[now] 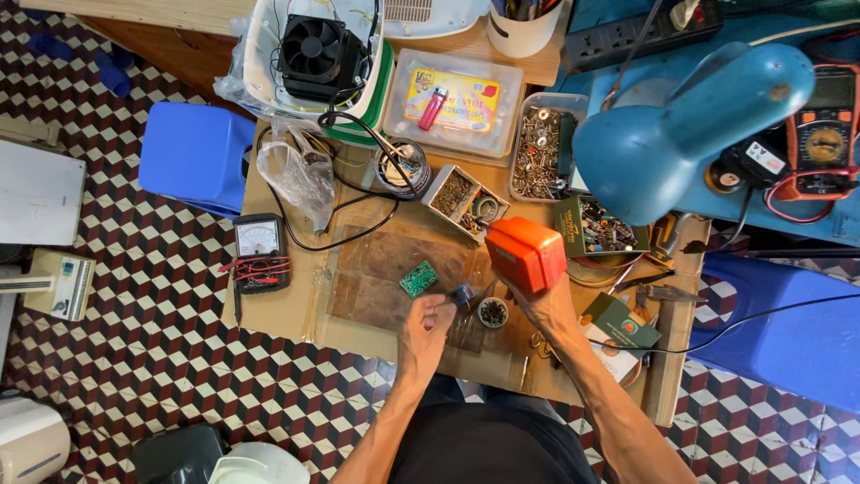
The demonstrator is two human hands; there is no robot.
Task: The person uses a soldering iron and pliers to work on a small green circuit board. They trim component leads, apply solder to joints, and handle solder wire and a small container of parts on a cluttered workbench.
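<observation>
Patterned floor tiles (134, 296) in red, white and black ran under a small, crowded wooden workbench (287, 314), with a blue stool (193, 152) just beside its left edge and a blue desk lamp (690, 125) leaning over its right side.

The right hand (542, 300) was raised above the bench, its fingers clamped round an orange block-shaped tool (526, 253) with a thin tip pointing up and left. The left hand (428, 321) rested low on the bench with its fingers drawn together near a small dark reel (462, 294); whether it pinched anything, I could not tell. A small green circuit board (418, 279) lay flat on a brown mat (376, 278) just above that hand, and a little round tin (493, 312) sat between the two hands.

Farther back stood an open box of screws (540, 152), a divided tray of small parts (461, 199) and a black cooling fan (315, 52) in a white housing. A black meter with red leads (258, 251) lay at the left edge of the bench, and an orange meter (824, 134) sat on the blue shelf at the right.
</observation>
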